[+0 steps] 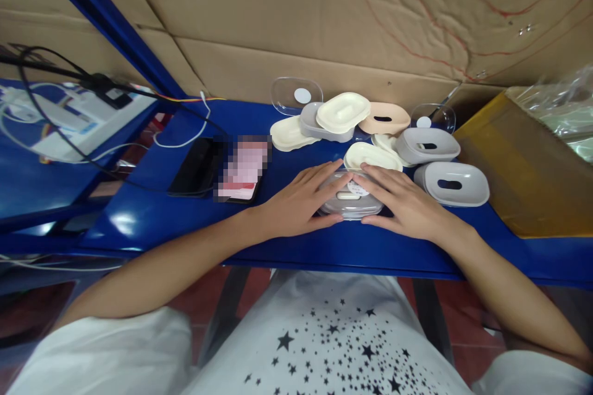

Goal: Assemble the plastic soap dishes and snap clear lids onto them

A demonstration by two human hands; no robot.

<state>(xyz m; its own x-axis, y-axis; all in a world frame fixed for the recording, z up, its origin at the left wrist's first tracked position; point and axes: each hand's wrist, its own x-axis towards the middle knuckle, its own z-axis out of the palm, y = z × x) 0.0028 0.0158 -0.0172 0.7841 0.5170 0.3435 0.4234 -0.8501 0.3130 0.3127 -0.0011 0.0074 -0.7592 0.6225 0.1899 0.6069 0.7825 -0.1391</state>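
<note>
Fingers (336, 185) outstretched and slightly parted, a worker's left hand (301, 203) and right hand (407, 203) meet in a peak over a clear-topped oval container (351, 207) at a blue table (278, 248). Neither hand curls into a fist; the fingertips rest on the lid around a white sticker (359, 188), while the thumbs come to the near side, seemingly to steady the container from both flanks and spread the pressure evenly. How firmly they press cannot be told.

The container sits near the table's front edge, directly before the worker's star-printed shirt (324, 327), a spot that appears chosen for easy, balanced reach. Both forearms slant inward from the sides, bare below white sleeves, with palms turned down and toward each other.

Just beyond the fingertips lies a cream oval piece (373, 156). Two grey slotted pieces (458, 184) stand to the right and a peach one (384, 117) farther back, near a pile topped by a cream lid (343, 111); the grouping probably leaves parts within arm's length. A lit phone (245, 170) lies left of the work, likely set aside from the hands, and a cardboard box (523, 179) borders the right.
</note>
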